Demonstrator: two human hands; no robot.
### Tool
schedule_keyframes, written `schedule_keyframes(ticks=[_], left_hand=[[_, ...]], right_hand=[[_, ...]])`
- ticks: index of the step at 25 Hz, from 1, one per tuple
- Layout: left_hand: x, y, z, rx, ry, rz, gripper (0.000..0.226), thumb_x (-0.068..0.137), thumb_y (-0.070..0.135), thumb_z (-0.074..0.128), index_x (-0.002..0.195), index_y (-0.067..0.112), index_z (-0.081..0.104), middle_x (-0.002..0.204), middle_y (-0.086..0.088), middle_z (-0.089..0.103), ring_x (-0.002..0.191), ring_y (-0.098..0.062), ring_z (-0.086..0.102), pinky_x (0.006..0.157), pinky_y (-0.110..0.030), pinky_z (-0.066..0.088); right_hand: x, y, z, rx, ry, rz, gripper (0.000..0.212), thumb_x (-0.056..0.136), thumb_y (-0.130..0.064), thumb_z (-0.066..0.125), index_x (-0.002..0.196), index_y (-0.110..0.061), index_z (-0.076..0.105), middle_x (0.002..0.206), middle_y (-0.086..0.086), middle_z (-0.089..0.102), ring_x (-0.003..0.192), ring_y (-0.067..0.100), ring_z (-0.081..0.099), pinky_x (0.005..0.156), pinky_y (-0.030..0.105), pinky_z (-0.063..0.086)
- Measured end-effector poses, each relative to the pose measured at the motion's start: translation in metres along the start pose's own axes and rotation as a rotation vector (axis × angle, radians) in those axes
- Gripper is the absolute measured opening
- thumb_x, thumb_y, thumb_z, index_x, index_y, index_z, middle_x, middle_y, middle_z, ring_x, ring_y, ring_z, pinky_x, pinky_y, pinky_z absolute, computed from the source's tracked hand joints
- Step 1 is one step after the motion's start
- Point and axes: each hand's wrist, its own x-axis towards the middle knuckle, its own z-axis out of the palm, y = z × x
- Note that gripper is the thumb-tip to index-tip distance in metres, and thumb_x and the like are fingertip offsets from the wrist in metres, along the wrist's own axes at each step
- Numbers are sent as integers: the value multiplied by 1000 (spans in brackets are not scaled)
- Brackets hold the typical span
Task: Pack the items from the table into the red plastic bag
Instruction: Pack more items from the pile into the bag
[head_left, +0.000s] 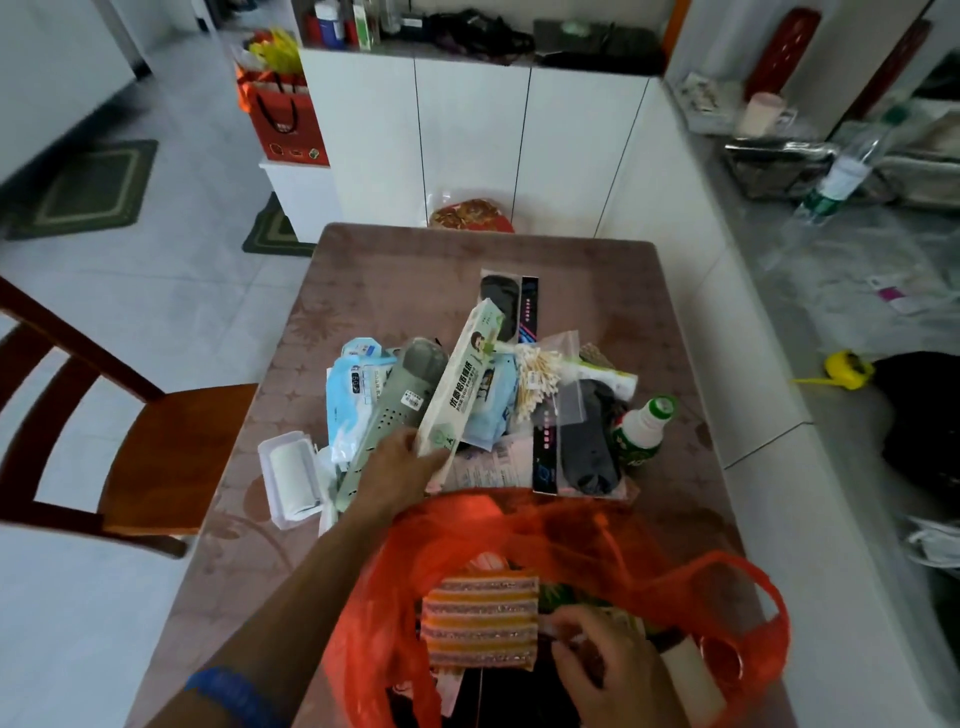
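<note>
Brown patterned table (363, 280) against white cabinets, wooden chair (156, 452) left of the table, pale tiled floor beyond. Heaped at the middle of the table: white case (293, 478) at the heap's left edge, blue packs (353, 400), grey-green strip (400, 405), cotton buds (540, 374), bagged dark socks (587, 441), small white bottle (644, 426) at the heap's right.

Left hand (400, 467) closed around the near end of a long pale box (462, 384), thumb on top, far end raised over the heap. Box judged light, stiff cardboard, easily crushed at the corners; gripped better nearer its middle, since held by one end it would likely swing. Printed green and white, with a cartoon face and dark lettering along its side.

Red bag (727, 597) at the near edge of the table, thin, soft, mouth slumped open, striped orange cloth (480, 623) already inside. Right hand (602, 660) inside the mouth, fingers curled, pinching something small; what exactly, impossible to tell.
</note>
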Motion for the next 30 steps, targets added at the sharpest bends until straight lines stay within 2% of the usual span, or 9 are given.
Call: schedule_keyframes(ticks=[2, 5, 10, 14, 16, 18, 20, 24, 30], left_hand=[[-44, 11, -23, -325, -124, 14, 35, 84, 22, 69, 118, 18, 59, 108, -4, 72, 92, -24, 72, 67, -31, 60], [-110, 18, -42, -422, -291, 163, 46, 77, 9, 71, 121, 15, 59, 109, -3, 74, 94, -25, 72, 71, -30, 60], [-149, 4, -16, -214, -562, 253, 54, 80, 17, 79, 129, 24, 58, 119, -1, 70, 105, -24, 69, 83, -48, 58], [-141, -26, -7, 238, -71, 628, 30, 82, 57, 64, 107, 41, 69, 134, 14, 57, 123, -9, 52, 96, -46, 49], [-124, -48, 0, 604, 193, 593, 35, 82, 66, 53, 99, 41, 70, 149, 2, 40, 139, -25, 33, 107, -58, 32], [-107, -69, 6, 810, 141, 323, 31, 84, 58, 55, 107, 41, 68, 159, -4, 17, 145, -36, 16, 110, -59, 24], [-94, -83, 7, 737, 12, 245, 36, 82, 36, 62, 118, 37, 59, 153, -5, 29, 135, -35, 37, 101, -49, 43], [-94, -77, -6, 538, 45, 415, 56, 76, 18, 72, 127, 23, 50, 143, -1, 47, 106, -30, 64, 77, -44, 56], [-118, -64, -24, 388, 123, 774, 71, 80, 3, 56, 141, 31, 36, 134, -8, 58, 98, -22, 70, 76, -37, 62]], right_hand=[[-1, -13, -22, 65, 25, 30, 43, 82, -30, 70, 96, -66, 52, 104, -49, 51, 91, -10, 59, 76, 16, 50], [13, -46, -41, 640, 42, 3, 61, 78, -30, 74, 115, -67, 42, 106, -25, 68, 90, 6, 68, 69, 18, 53], [45, -74, -56, 1156, 165, -105, 77, 67, -27, 85, 136, -25, 50, 115, 5, 71, 100, 20, 70, 79, 35, 56], [27, -48, -63, 1261, 201, -56, 73, 53, -31, 94, 118, -16, 64, 105, 11, 72, 100, 29, 67, 81, 44, 58], [10, -27, -67, 1183, 239, -141, 57, 58, -11, 85, 110, -29, 69, 105, 4, 74, 100, 21, 70, 76, 37, 59], [-8, -20, -68, 989, 202, -216, 62, 61, 2, 75, 99, -46, 73, 103, -9, 76, 98, 9, 70, 71, 26, 58], [-17, -15, -59, 631, 76, -353, 69, 69, 1, 77, 108, -55, 66, 110, -22, 71, 105, -2, 64, 81, 18, 52], [4, 21, -11, -503, 11, -629, 69, 84, -36, 62, 146, -42, 32, 128, -17, 56, 116, 7, 46, 99, 31, 37], [57, 30, 37, -632, 182, -235, 71, 76, -21, 77, 141, -19, 47, 126, 6, 65, 110, 30, 63, 88, 50, 51]])
